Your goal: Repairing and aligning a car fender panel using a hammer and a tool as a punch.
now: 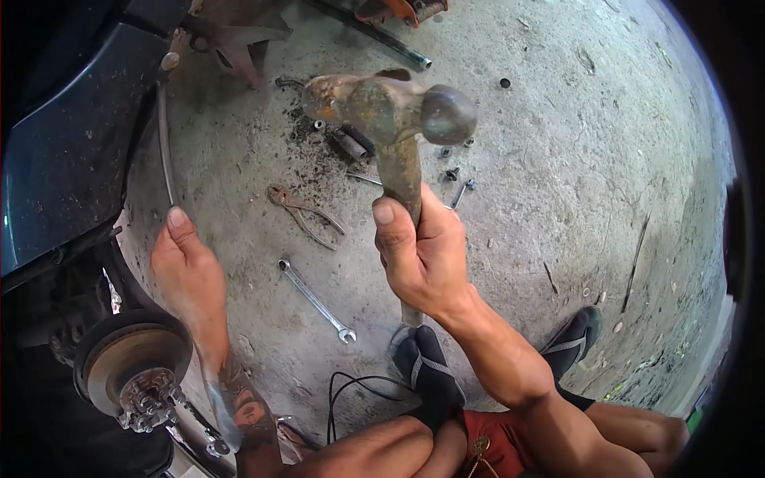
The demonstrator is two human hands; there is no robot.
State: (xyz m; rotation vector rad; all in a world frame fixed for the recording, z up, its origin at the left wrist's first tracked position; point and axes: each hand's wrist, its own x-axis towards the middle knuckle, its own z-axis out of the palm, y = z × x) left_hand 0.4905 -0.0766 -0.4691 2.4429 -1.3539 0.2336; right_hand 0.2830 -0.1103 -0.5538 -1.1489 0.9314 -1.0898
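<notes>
A ball-peen hammer (pixel 370 107) is raised in front of me, its worn, rust-stained head close to the camera. My right hand (pixel 422 255) is wrapped around the handle, thumb lying along it. The rounded peen points right. At the left, my left hand (pixel 190 259) is closed around the lower end of a slim grey metal bar (pixel 165 147). The bar rises beside the dark car body panel (pixel 72 151). Its upper end has a rounded knob, close to a rusty reddish metal part (pixel 231 60); I cannot tell whether they touch.
A brake disc (pixel 107 354) is exposed at lower left. Pliers (pixel 307 219) and a combination wrench (pixel 315 299) lie on the concrete, with sockets and bolts (pixel 453 174) around the hammer. A long pipe (pixel 382 40) lies farther back. A black cable (pixel 339 390) curls near my feet.
</notes>
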